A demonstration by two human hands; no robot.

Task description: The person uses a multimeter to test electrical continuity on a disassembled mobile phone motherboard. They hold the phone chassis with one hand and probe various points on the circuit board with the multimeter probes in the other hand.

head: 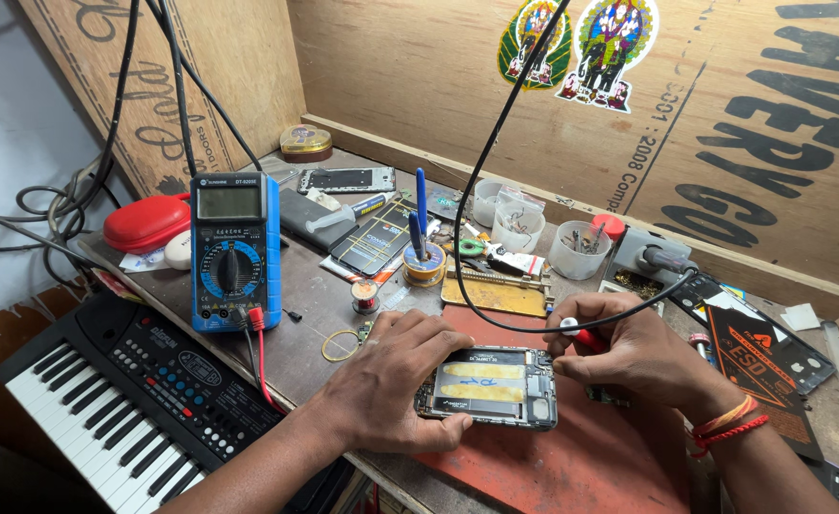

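The left hand (393, 381) lies palm down, fingers curled over the left end of an opened smartphone with its back cover off (492, 387), pinning it to the red rubber work mat (572, 466). The phone sits between both hands, directly under them, its long axis running left to right across the mat, inner side facing up, camera end toward the right. The right hand (629, 347) pinches a red-handled tool with a black cable (583, 335), tip angled down and leftward at the phone's upper right corner. The two hands are about equally near. Farther left, a blue digital multimeter (234, 249) stands on the wooden bench (315, 305), beside a black electronic keyboard (134, 400).
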